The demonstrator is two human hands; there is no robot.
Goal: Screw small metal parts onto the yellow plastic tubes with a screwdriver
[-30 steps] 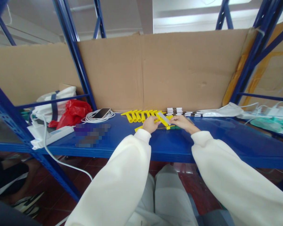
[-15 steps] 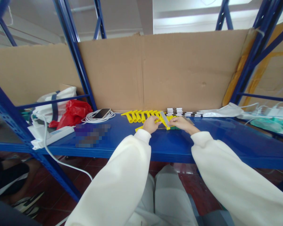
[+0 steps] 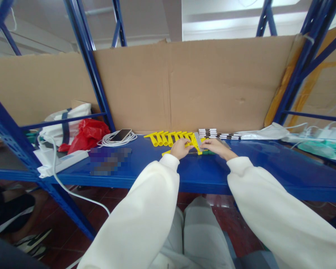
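Observation:
My left hand [image 3: 180, 148] is closed on a yellow plastic scraper [image 3: 194, 141], held tilted just above the blue shelf. My right hand [image 3: 217, 147] pinches at the flat grey blade [image 3: 201, 140] that lies against the scraper's head. Fine detail between the fingertips is too small to make out. Several more yellow scraper handles [image 3: 164, 139] lie in a row behind my left hand. Under my hands, a green-handled tool [image 3: 208, 152] lies on the shelf, partly covered, and the end of another yellow piece [image 3: 165, 152] shows left of my left hand.
Small black-and-white packs [image 3: 207, 133] are stacked at the back, beside a white plastic bag [image 3: 264, 132]. A phone [image 3: 121, 135] rests on a coiled white cable [image 3: 106, 140]. Further left are a red bag [image 3: 91, 132] and a power strip [image 3: 70, 160]. Blue posts [image 3: 96, 74] and cardboard [image 3: 212, 82] enclose the shelf.
The scraper and blade have turned slightly more upright and shifted a little right. Both hands stay nearly in place, keeping their hold.

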